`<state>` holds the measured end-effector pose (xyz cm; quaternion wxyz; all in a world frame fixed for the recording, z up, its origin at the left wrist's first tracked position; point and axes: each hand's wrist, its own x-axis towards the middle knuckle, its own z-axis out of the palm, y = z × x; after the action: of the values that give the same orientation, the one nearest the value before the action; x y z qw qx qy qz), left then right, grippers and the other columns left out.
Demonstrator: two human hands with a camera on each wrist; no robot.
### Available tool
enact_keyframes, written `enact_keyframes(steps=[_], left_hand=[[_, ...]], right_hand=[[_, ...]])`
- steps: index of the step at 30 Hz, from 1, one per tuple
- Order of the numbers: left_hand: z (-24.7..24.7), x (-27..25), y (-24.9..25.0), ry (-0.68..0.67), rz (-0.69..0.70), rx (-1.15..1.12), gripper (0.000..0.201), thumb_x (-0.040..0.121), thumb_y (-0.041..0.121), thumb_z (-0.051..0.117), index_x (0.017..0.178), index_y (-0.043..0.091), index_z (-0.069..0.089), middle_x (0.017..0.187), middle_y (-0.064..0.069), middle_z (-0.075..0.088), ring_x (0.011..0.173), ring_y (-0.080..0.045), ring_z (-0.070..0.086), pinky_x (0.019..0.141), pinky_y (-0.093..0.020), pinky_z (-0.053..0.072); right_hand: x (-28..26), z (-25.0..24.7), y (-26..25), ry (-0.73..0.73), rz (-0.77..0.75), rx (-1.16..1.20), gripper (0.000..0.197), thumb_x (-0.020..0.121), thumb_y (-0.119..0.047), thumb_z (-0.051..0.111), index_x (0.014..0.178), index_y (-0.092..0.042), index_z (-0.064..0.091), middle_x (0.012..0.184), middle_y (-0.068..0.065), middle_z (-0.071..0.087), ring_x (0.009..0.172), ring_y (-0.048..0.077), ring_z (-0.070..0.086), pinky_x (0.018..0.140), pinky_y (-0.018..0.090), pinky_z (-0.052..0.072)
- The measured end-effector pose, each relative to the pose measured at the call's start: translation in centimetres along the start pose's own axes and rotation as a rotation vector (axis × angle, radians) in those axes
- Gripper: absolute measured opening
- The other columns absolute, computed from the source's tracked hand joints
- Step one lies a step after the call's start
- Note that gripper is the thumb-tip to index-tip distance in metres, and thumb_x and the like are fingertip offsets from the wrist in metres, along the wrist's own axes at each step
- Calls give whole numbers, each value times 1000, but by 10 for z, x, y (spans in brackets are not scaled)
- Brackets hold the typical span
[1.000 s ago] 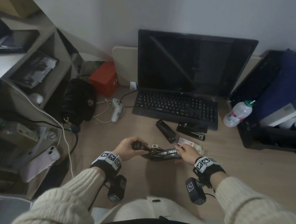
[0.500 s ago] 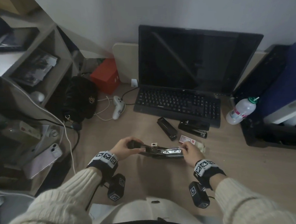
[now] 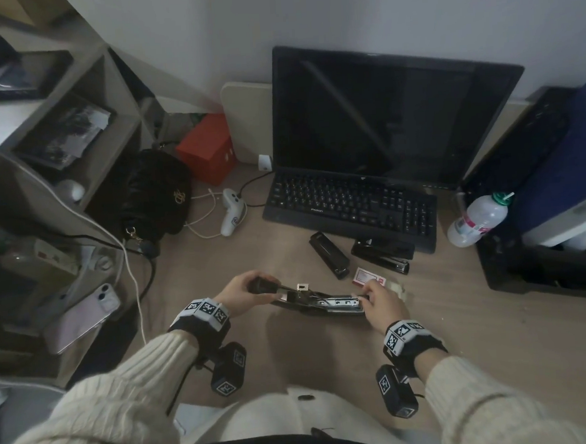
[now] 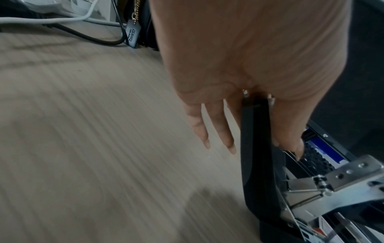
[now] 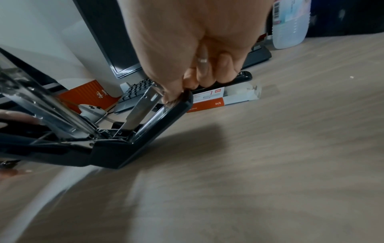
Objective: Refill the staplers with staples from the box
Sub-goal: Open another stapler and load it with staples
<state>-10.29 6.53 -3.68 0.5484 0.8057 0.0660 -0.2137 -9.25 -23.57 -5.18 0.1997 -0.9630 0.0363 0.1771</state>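
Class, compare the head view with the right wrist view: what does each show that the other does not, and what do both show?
Only the head view shows the left hand gripping one end of the open stapler, a second stapler lying nearer the bag, the pink phone and the black bag.

Only the right wrist view shows the "24/6" print on the staple box.

Both show the right hand holding the open stapler's other end, the keyboard and the bottle.
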Motion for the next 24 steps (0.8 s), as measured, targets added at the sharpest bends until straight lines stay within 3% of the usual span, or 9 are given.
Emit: enact_keyframes(steps=[3,8,12,15,18,21,24], left_hand=[[0,0,2,-11,2,-7,29,80,5,77,107,9,68,90,2,69,73,9,64,71,-7,48],[0,0,4,-16,13,-16,25,79,7,78,98,20,69,89,6,70,76,4,65,73,-9,49],[2,0,6,-11,20,-16,26,79,6,78,100,17,69,90,4,70,75,7,65,73,-9,49],[2,0,6,-22,20,-22,26,79,7,78,101,18,69,93,3,71,79,4,66,76,-11,50],[2,0,7,-27,26,-18,26,79,7,78,97,24,69,93,4,71,85,-4,67,79,-14,51],[0,1,5,-33,21,-8,27,78,9,79,97,25,70,95,4,72,89,-8,68,84,-19,52],[-1,1,0,-26,-4,11,28,79,7,78,100,23,70,97,2,72,88,-8,67,85,-21,52]], right_hand=[[0,-1,0,8,-2,21,13,94,-27,56,100,-16,53,96,3,68,90,27,62,67,29,42],[5,-1,4,-12,37,33,15,93,-33,57,93,-19,62,86,2,72,88,22,60,81,31,40],[5,-2,5,-31,46,58,18,92,-37,57,87,-21,64,68,0,71,79,16,68,72,28,37],[3,-4,2,-32,33,64,22,95,-33,54,81,-19,63,73,1,73,82,18,67,75,27,40],[1,-7,-5,-34,7,61,38,99,-39,42,75,-16,61,79,8,69,81,25,62,67,28,36],[0,-8,-10,-73,17,105,54,99,-49,34,78,-9,63,63,3,61,66,20,60,58,28,36],[2,-3,-5,-154,-6,85,54,92,-59,43,84,-10,65,67,2,67,66,15,62,67,28,46]])
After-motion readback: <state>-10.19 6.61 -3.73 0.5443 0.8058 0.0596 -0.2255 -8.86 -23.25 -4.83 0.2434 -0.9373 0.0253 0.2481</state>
